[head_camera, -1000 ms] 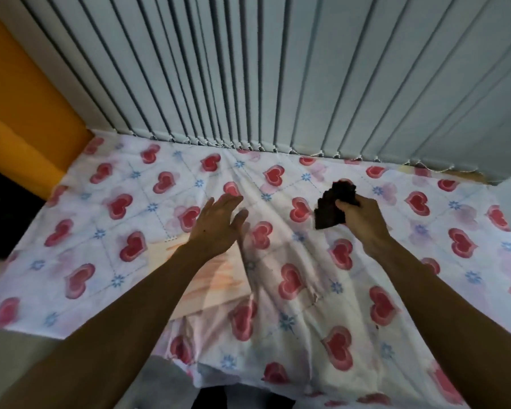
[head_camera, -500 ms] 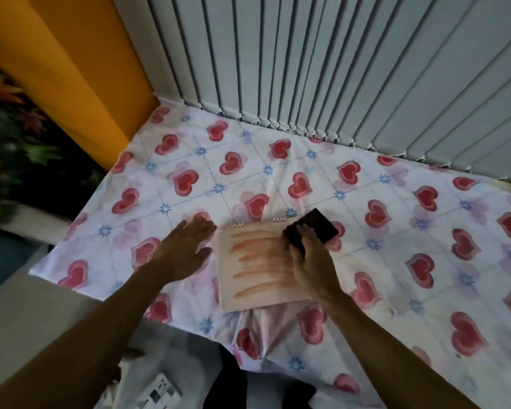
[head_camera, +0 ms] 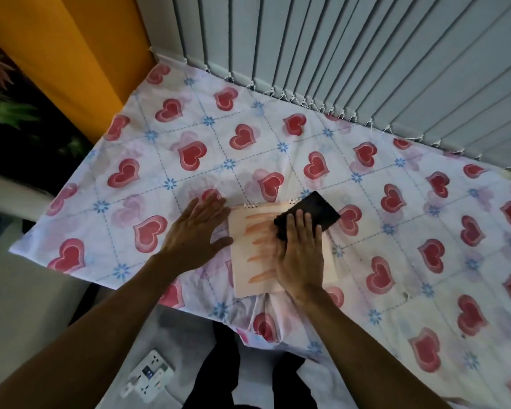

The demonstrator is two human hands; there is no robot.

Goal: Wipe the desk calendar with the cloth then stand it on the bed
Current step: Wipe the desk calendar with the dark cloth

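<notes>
The bed (head_camera: 278,137) wears a heart-print sheet — a desk calendar (head_camera: 254,261) lies flat near its front edge, the left hand (head_camera: 195,231) beside it.

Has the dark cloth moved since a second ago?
Yes. The dark cloth has come down from above the bare heart-print sheet onto the desk calendar, pressed flat under the right hand near the spiral edge.

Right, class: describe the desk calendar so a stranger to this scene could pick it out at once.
Start at the bed with its heart-print sheet below the grey blinds. Near its front edge, between the left hand and the right hand pressing a dark cloth, lies the desk calendar: a flat pale-peach page with orange streaks and wire binding.
</notes>
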